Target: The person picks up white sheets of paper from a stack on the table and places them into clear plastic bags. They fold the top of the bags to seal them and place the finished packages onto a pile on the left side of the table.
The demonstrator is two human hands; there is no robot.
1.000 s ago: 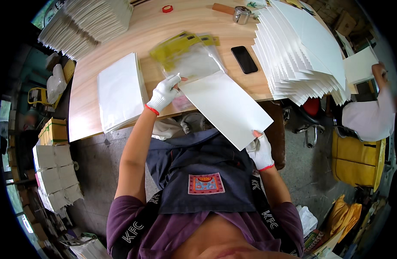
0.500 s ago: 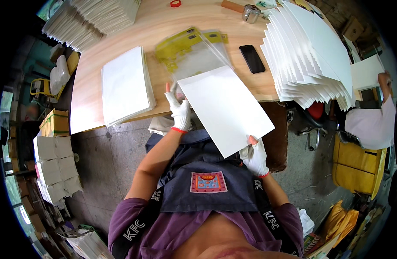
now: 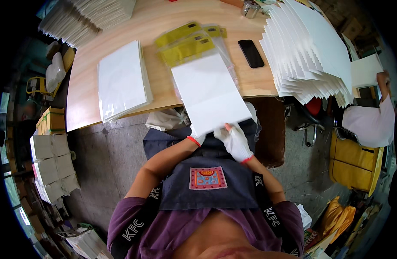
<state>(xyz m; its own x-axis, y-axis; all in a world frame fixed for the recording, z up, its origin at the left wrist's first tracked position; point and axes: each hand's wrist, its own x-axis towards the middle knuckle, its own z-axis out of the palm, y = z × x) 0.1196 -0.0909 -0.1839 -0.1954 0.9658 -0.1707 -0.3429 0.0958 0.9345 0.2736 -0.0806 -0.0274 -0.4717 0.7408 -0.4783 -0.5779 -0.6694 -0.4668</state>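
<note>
I count one black phone over remote feed. Left of phone: one white board, at least three yellow-topped clear bags, one flat stack. Right: one fanned pile, one co-worker. Above: one metal cup. Below: two gloved hands, left hand, right hand.

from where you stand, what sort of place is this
It looks like a small paper-goods workshop, perhaps for packing: a fanned stack of white sheets and clear yellow-topped sleeves lie on a wooden table, with white bundles piled off to the left.
</note>
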